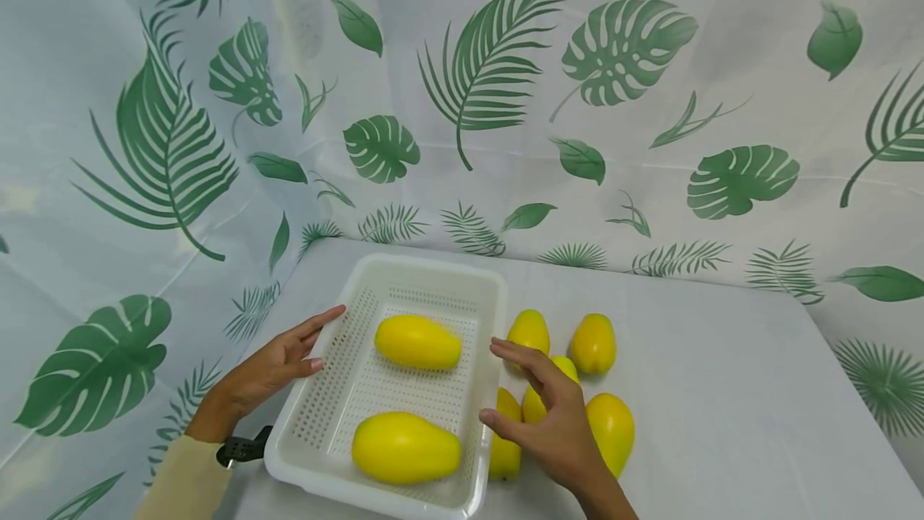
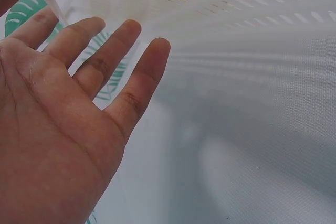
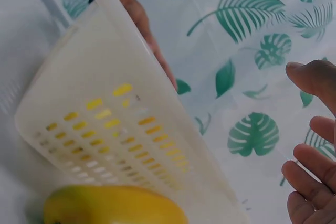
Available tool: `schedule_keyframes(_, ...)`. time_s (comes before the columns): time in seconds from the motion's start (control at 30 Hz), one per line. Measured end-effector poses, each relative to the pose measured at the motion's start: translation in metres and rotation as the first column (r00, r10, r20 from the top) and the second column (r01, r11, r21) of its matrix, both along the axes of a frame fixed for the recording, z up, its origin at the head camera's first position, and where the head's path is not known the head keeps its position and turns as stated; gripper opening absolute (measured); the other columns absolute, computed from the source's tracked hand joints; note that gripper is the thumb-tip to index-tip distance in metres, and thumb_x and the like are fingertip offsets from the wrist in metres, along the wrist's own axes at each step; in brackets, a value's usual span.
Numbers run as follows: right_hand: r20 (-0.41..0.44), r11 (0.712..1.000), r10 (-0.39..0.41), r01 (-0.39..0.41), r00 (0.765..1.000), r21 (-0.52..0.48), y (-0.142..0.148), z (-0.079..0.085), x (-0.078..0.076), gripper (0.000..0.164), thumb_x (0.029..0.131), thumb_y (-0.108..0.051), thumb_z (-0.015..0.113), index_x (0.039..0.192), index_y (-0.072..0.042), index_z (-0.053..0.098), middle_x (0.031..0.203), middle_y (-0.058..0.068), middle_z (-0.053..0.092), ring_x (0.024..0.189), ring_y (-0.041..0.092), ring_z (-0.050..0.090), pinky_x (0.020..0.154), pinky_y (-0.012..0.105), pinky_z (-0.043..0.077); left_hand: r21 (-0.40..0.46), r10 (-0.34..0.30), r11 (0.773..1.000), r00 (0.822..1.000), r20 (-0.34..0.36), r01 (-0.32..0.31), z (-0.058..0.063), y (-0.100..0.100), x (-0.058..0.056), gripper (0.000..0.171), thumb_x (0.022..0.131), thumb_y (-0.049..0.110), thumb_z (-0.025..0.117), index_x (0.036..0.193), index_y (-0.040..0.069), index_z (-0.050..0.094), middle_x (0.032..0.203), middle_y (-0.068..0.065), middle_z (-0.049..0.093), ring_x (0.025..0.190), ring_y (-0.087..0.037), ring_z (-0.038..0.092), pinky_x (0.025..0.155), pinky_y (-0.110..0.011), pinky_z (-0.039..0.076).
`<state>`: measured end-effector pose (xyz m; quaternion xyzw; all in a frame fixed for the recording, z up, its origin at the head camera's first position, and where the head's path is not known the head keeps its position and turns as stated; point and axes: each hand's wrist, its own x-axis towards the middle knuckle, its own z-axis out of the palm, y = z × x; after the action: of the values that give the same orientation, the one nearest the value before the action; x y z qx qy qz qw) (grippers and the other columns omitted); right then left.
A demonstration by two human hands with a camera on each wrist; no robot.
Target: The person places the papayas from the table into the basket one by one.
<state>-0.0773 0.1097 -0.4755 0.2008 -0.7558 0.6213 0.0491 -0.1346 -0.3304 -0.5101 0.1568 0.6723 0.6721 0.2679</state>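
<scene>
A white perforated plastic basket [image 1: 482, 303] stands on the table with two yellow mango-like fruits inside, one fruit [image 1: 417, 342] toward the back and one fruit [image 1: 406, 448] toward the front. My left hand [image 1: 270, 363] is at the basket's left side, fingers extended by the rim; in the left wrist view the spread fingers [image 2: 139, 90] are close beside the basket wall [image 2: 173, 17], and contact is unclear. Beside the right rim, my right hand [image 1: 552, 416] has its thumb and fingers apart, holding nothing. The right wrist view shows a gap between that hand [image 3: 312, 182] and the basket [image 3: 100, 45].
Several more yellow fruits lie on the white-covered table [image 1: 722, 392] right of the basket, among them one fruit [image 1: 594, 343] at the back and one fruit [image 1: 612, 428] nearer. Leaf-printed sheeting [image 1: 505, 103] hangs behind and along the left side.
</scene>
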Motion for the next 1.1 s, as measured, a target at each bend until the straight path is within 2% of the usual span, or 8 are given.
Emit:
schedule_keyframes(0.23,0.027,0.996,-0.086,0.085,0.996,0.023,0.023,0.003,0.005,0.075,0.079,-0.004,0.093,0.145,-0.022,0.064,0.152,0.002,0.062,0.146,0.011,0.054,0.123,0.018,0.036,0.018,-0.001,1.000,1.000,0.000,0.001,0.000,-0.001,0.000,0.078,0.110,0.000,0.049,0.173,0.025,0.011,0.178,-0.018,0.018,0.146,-0.030,0.054,0.106,-0.049,0.059)
schedule_keyframes(0.47,0.041,0.984,-0.172,0.170,0.984,0.049,0.040,-0.001,0.008,0.077,0.078,0.001,0.092,0.147,-0.019,0.063,0.150,0.004,0.064,0.145,0.008,0.053,0.121,0.014,0.038,0.015,-0.002,1.000,1.000,0.011,0.002,-0.002,0.000,0.000,0.078,0.110,0.001,0.047,0.173,0.028,0.011,0.178,-0.019,0.017,0.147,-0.031,0.053,0.108,-0.050,0.058)
schedule_keyframes(0.67,0.045,0.970,-0.229,0.224,0.972,0.095,0.051,-0.004,0.010,0.078,0.079,0.001,0.092,0.148,-0.017,0.062,0.151,0.003,0.063,0.145,0.006,0.053,0.121,0.012,0.035,-0.009,0.008,1.000,1.000,0.006,-0.008,-0.001,0.001,0.000,0.078,0.110,0.002,0.049,0.173,0.030,0.012,0.179,-0.018,0.014,0.148,-0.026,0.052,0.108,-0.050,0.058)
schedule_keyframes(0.87,0.071,0.947,-0.298,0.284,0.952,0.152,0.060,-0.006,0.016,0.076,0.082,-0.005,0.092,0.149,-0.021,0.060,0.152,0.000,0.063,0.145,0.001,0.051,0.119,0.009,0.034,-0.006,0.001,1.000,1.000,0.016,-0.001,0.000,0.001,0.001,0.078,0.110,0.003,0.049,0.173,0.031,0.012,0.179,-0.018,0.011,0.146,-0.018,0.054,0.107,-0.050,0.058)
schedule_keyframes(1.03,0.056,0.934,-0.329,0.316,0.943,0.166,0.067,-0.009,0.020,0.078,0.081,-0.003,0.092,0.151,-0.017,0.059,0.153,0.008,0.061,0.146,-0.001,0.049,0.119,0.008,0.034,0.001,-0.004,1.000,1.000,0.015,0.004,0.001,0.001,0.002,0.078,0.111,0.003,0.048,0.173,0.031,0.011,0.180,-0.019,0.009,0.146,-0.019,0.054,0.106,-0.050,0.058)
schedule_keyframes(1.1,0.054,0.928,-0.346,0.333,0.937,0.169,0.070,-0.010,0.022,0.078,0.080,-0.002,0.092,0.150,-0.016,0.059,0.153,0.008,0.061,0.145,-0.002,0.049,0.119,0.008,0.034,0.002,-0.007,1.000,1.000,0.011,0.006,0.001,0.000,0.002,0.078,0.111,0.003,0.048,0.173,0.030,0.010,0.180,-0.019,0.008,0.146,-0.021,0.055,0.106,-0.050,0.058)
